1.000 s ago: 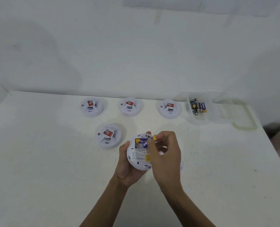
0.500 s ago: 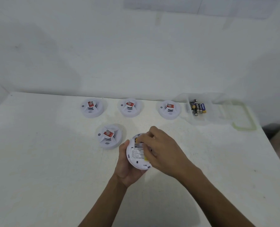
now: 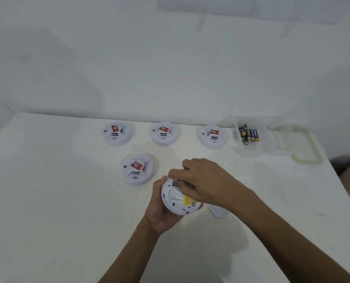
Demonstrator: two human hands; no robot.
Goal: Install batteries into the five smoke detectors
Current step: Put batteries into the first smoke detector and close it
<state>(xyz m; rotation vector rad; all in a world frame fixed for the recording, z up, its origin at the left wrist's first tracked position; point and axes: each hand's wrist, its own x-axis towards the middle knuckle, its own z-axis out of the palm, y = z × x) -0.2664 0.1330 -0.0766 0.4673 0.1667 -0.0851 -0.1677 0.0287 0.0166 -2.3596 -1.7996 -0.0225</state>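
Observation:
My left hand holds a white smoke detector from below, its back with the label and a yellow sticker facing up. My right hand lies over the top of it, fingertips curled on a blue and yellow battery at the battery slot. Most of the battery is hidden by the fingers. A fourth detector sits face up just to the left. Three more detectors stand in a row at the back.
A clear plastic box with several loose batteries stands at the back right, its green-rimmed lid beside it. A small white cover piece lies on the table under my right wrist. The table's right edge is close to the lid.
My right hand brought the battery down from above the detector into the slot and now covers it. My left hand kept the detector in place.

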